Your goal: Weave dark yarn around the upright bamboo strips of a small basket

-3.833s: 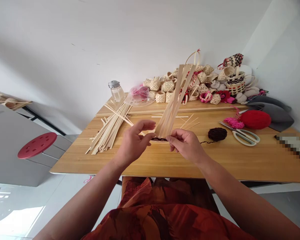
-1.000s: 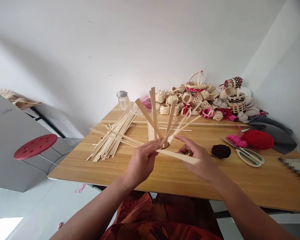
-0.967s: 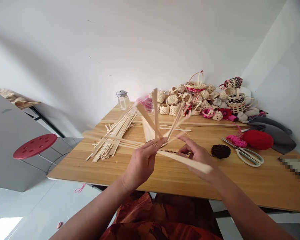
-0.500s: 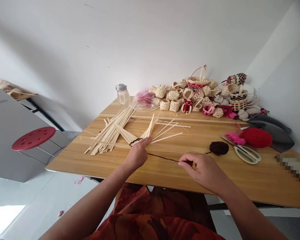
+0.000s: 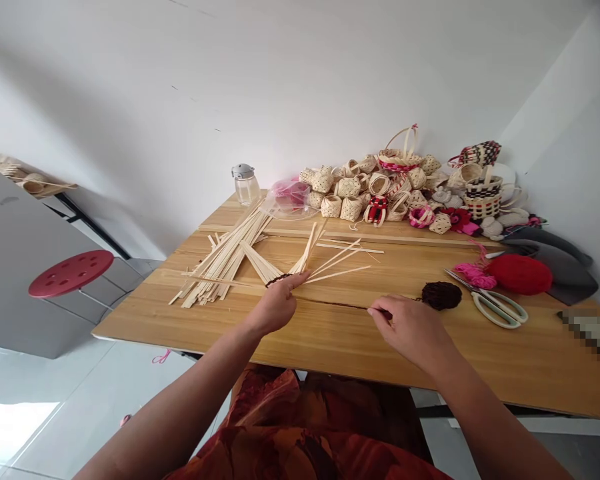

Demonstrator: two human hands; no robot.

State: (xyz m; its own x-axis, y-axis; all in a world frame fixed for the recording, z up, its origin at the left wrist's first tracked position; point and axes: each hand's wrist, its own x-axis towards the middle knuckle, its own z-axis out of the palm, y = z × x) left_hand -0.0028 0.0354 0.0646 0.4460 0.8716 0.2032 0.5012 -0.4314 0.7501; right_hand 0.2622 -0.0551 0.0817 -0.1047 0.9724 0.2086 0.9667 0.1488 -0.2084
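Observation:
A small basket being woven (image 5: 260,262), its pale strips fanning out and dark yarn wound round its base, lies under my left hand (image 5: 276,305). The fingers of that hand are closed on it, one fingertip lying along the strips. Taut dark brown yarn (image 5: 335,304) runs from there to my right hand (image 5: 405,325), which pinches it between thumb and fingers. Just beyond the right hand sits the dark brown yarn ball (image 5: 441,295). My hands hide part of the basket's near side.
Loose pale strips (image 5: 225,263) lie in a heap at the left. White-handled scissors (image 5: 497,308), pink yarn (image 5: 475,275) and a red yarn ball (image 5: 520,274) rest at the right. Several small woven baskets (image 5: 350,208) are piled at the back near a lidded jar (image 5: 246,185).
My right hand has moved slightly right and away from me, drawing the yarn out longer and straighter. The basket has turned or tilted a little under my left hand.

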